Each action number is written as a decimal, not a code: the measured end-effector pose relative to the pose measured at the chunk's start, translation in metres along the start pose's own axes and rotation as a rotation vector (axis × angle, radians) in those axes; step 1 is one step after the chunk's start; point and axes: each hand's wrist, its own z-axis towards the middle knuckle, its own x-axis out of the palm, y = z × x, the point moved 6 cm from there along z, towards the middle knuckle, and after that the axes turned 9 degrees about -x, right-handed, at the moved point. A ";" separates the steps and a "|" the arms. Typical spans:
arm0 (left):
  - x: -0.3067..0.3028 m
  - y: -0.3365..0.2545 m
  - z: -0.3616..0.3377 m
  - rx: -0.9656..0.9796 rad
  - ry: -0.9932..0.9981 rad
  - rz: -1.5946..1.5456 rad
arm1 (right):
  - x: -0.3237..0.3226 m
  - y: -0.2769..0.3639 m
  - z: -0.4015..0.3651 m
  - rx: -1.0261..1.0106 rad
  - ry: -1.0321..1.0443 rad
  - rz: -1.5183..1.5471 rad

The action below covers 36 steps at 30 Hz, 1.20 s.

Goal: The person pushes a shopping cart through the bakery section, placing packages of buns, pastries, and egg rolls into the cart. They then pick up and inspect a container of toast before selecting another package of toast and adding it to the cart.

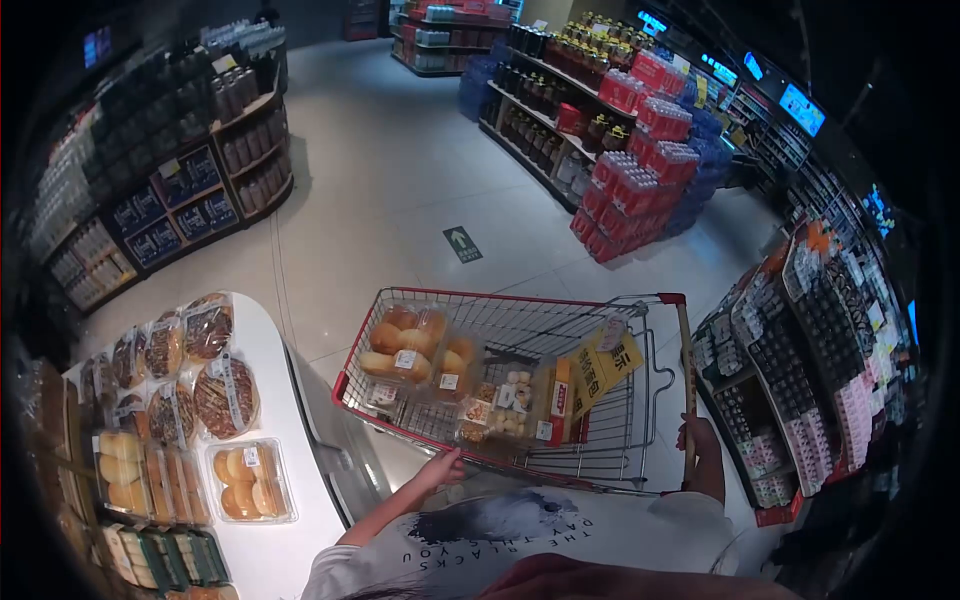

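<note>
A wire shopping cart [500, 293] with red edging stands right in front of me. My left hand [438, 470] is closed on the red rim along its near side. At the right end, my right hand [703, 445] wraps round the cart's handle [687, 360]. Inside the cart are clear packs of bread rolls [403, 335], a smaller pack of rolls [457, 365], a clear box of small pale pieces [515, 400] and a yellow sign [603, 370] with dark printing, tilted toward the handle.
To the left, a white display table [270, 400] holds packaged breads [225, 395] and a tray of buns [248, 480]. Drink shelves [255, 150] stand beyond it. Red drink packs [635, 190] are stacked ahead right. A goods shelf [790, 370] stands close on the right.
</note>
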 end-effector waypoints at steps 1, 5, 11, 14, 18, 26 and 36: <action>0.004 -0.001 0.002 -0.003 -0.011 0.005 | -0.005 -0.012 0.012 0.041 0.081 0.145; 0.015 0.010 0.010 -0.036 -0.015 -0.024 | -0.004 -0.025 0.022 0.091 0.145 0.384; 0.039 0.048 0.010 -0.063 -0.028 -0.087 | 0.000 -0.028 0.020 0.049 0.226 0.505; 0.048 0.073 0.001 -0.102 -0.068 -0.057 | 0.003 -0.027 0.012 0.038 0.248 0.549; 0.048 0.106 -0.014 -0.088 -0.188 0.011 | 0.004 -0.035 0.001 0.007 0.256 0.552; 0.081 0.212 -0.097 0.031 -0.362 -0.311 | 0.010 -0.062 -0.040 -0.016 0.262 0.519; 0.161 0.253 -0.178 0.466 -0.803 0.005 | 0.026 -0.100 -0.089 -0.059 0.242 0.603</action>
